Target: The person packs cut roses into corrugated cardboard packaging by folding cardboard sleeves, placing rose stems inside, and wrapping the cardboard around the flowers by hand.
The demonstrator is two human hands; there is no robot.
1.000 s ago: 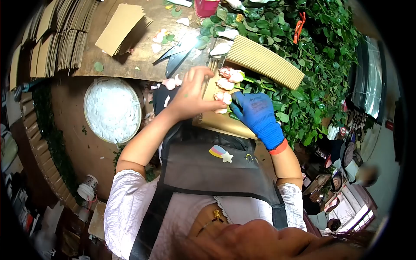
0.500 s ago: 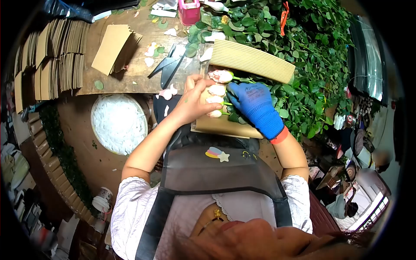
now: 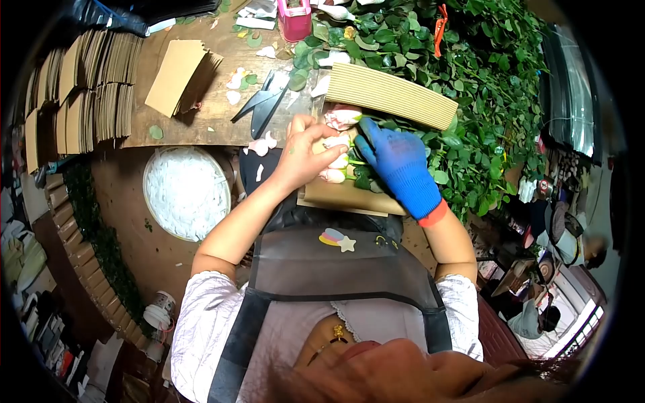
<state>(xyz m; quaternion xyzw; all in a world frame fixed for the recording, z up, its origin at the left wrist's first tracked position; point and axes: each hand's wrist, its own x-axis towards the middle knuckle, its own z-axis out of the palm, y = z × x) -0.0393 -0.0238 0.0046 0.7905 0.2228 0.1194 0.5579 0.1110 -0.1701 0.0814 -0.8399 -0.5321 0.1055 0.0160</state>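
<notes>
Pale pink roses lie side by side on brown wrapping [image 3: 349,196] in front of me. My left hand [image 3: 302,151], bare, has its thumb and fingers closed round a middle rose [image 3: 338,142]. Above it is a larger pink rose [image 3: 342,117], and a paler rose [image 3: 332,175] lies below. My right hand [image 3: 396,156], in a blue glove, is bent over the stems just right of the blooms; what its fingers grip is hidden. A ribbed cardboard piece [image 3: 393,96] lies just beyond the roses.
Black scissors [image 3: 263,104] and stacked cardboard [image 3: 176,77] lie on the wooden table [image 3: 222,127]. A pink container [image 3: 294,20] stands at the far side. Leafy stems [image 3: 484,87] fill the right. A round white-filled tub [image 3: 187,193] is at lower left.
The view has shifted, so the table sits differently in it. My left thumb has moved up from the lower roses to the middle one. My gloved fingers have moved up along the stems.
</notes>
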